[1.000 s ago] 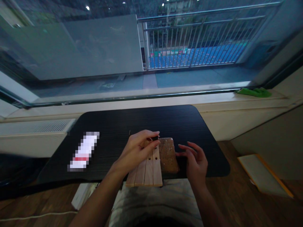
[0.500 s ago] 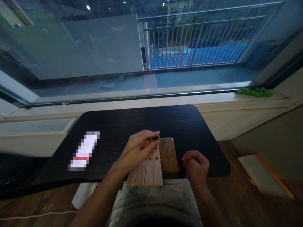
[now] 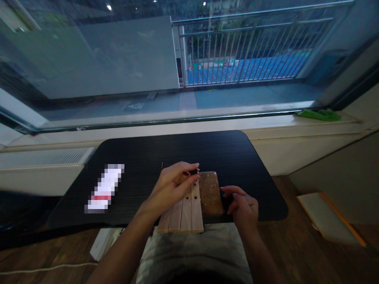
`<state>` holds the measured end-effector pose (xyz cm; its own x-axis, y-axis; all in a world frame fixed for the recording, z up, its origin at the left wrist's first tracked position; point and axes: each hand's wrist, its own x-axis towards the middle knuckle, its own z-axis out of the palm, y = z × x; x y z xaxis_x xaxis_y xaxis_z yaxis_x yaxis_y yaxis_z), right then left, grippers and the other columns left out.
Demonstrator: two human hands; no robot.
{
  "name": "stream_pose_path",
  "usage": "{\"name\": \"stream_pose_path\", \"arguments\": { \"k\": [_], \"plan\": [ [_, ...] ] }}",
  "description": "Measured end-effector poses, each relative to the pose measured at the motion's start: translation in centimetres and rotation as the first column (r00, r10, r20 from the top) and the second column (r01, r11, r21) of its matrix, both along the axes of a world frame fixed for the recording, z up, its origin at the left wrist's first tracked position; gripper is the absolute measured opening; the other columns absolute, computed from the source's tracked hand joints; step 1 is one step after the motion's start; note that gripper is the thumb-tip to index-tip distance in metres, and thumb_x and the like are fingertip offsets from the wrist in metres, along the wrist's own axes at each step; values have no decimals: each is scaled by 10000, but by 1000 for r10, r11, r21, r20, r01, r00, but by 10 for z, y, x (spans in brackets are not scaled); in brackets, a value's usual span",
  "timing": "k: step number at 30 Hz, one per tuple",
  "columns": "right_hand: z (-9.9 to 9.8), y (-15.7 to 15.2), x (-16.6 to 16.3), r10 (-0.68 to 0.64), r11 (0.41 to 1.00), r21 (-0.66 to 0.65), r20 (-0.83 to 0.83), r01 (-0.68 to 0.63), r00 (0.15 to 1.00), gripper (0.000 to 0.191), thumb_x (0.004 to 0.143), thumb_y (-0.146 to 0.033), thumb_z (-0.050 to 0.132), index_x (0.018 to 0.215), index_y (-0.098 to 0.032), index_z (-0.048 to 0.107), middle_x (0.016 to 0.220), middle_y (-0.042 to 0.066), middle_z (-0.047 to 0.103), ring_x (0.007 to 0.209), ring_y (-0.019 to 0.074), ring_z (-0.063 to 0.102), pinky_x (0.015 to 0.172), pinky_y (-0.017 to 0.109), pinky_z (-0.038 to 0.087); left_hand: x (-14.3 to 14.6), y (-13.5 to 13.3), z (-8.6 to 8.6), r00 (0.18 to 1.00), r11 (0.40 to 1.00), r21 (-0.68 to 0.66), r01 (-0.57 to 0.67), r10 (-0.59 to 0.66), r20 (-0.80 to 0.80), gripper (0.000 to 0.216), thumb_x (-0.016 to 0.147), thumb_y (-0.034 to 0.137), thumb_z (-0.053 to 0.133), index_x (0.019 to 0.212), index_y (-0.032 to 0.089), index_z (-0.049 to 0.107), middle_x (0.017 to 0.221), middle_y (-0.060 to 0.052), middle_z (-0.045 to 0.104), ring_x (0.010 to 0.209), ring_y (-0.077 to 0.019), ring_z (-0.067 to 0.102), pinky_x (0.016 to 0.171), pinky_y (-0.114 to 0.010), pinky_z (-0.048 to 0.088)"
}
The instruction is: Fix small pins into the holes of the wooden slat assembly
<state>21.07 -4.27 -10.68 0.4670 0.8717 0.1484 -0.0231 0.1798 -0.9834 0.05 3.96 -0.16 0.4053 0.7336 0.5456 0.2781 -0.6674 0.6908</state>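
A pale wooden board point(image 3: 183, 219) with grooves along its length and a few round holes lies on the black table, its near end past the edge. My left hand point(image 3: 174, 183) is curled over its far end, thumb and fingers round the far right corner; the fingers partly hide what is beneath. Against the board's right side is a flat brown block point(image 3: 211, 195) dotted with small holes and what look like metal pins. My right hand point(image 3: 243, 205) hovers just right of this block, index finger stretched out and thumb apart, with nothing visible between them.
The black table point(image 3: 142, 154) carries a pixelated white and red item point(image 3: 105, 189) on the left and a thin pin-like piece point(image 3: 162, 165) beyond my left hand. A green cloth point(image 3: 319, 114) lies on the window sill. A white box point(image 3: 100, 244) is below the table.
My right hand has gone from a closed curl to fingers spread, shifting a little left toward the brown block. My left hand stays in place on the board.
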Motion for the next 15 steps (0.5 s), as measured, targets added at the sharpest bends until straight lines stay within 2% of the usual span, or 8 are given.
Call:
{"name": "stream_pose_path", "arguments": {
  "k": [2,4,6,8,11,15],
  "plan": [
    [1,0,-1,-21,1000,3,-10,21,1000,481,797,-234,544,317,-261,564,620,56,719,563,185,602,528,327,466,0,0,0,1000,1000,-8,-2,1,-10,202,902,214,703,1103,219,726,948,-35,786,792,-136,731,716,-266,612],
    [3,2,-3,-111,993,35,-56,113,992,502,847,-280,532,348,-248,580,549,49,661,525,168,572,508,313,432,0,0,0,1000,1000,-10,-1,1,-12,203,901,213,702,1103,212,726,940,-40,785,783,-137,729,704,-262,608],
    [6,3,-5,-159,983,75,-115,168,981,442,886,-349,535,488,-222,679,614,52,681,530,158,572,511,307,430,0,0,-1,1000,1000,-10,-3,3,-7,205,900,211,703,1104,211,726,936,-39,784,769,-134,725,690,-256,603],
    [8,3,-6,-138,980,118,-190,163,972,303,890,-396,573,736,-208,755,711,48,713,535,151,578,505,297,438,0,0,-2,1000,1000,-9,-6,6,-1,209,899,212,705,1107,214,724,941,-37,784,769,-130,723,693,-255,602],
    [9,1,-7,-113,969,186,-266,166,957,178,885,-382,638,970,-239,700,702,1,694,517,135,568,477,261,418,1,0,-2,1000,1000,4,-7,7,-2,203,900,204,708,1102,216,723,939,-31,785,783,-128,724,714,-254,600],
    [8,-2,-9,-149,950,236,-227,203,962,108,902,-308,670,992,-261,633,567,-76,587,459,105,513,507,251,443,1,0,-1,1000,1000,16,-3,3,-1,202,897,189,709,1097,215,724,945,-30,789,798,-132,732,726,-255,602]
  ]
}}
